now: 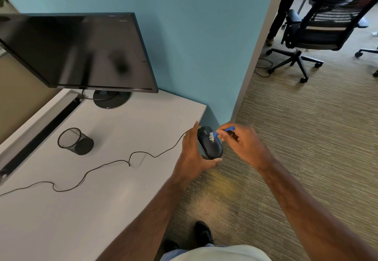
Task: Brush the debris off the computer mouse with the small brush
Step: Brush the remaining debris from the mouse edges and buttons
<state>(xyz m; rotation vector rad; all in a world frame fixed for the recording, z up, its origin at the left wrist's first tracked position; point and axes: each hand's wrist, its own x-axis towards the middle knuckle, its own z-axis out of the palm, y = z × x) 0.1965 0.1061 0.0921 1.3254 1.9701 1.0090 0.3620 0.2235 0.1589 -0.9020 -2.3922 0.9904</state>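
A black wired computer mouse [211, 147] is held in the air just past the right edge of the white desk [106, 179], above the carpet. My left hand [193, 152] grips it from the left and underneath. My right hand [243, 144] pinches a small blue brush [219, 133] by its handle. The brush's white bristles rest on the top front of the mouse. The mouse's thin black cable [98, 167] trails left across the desk.
A black monitor [79, 50] stands at the desk's back, with a black mesh cup [74, 141] lying on its side in front of it. A teal partition [204, 46] rises behind. Office chairs [319, 25] and a person's legs [282, 9] stand on the carpet at the far right.
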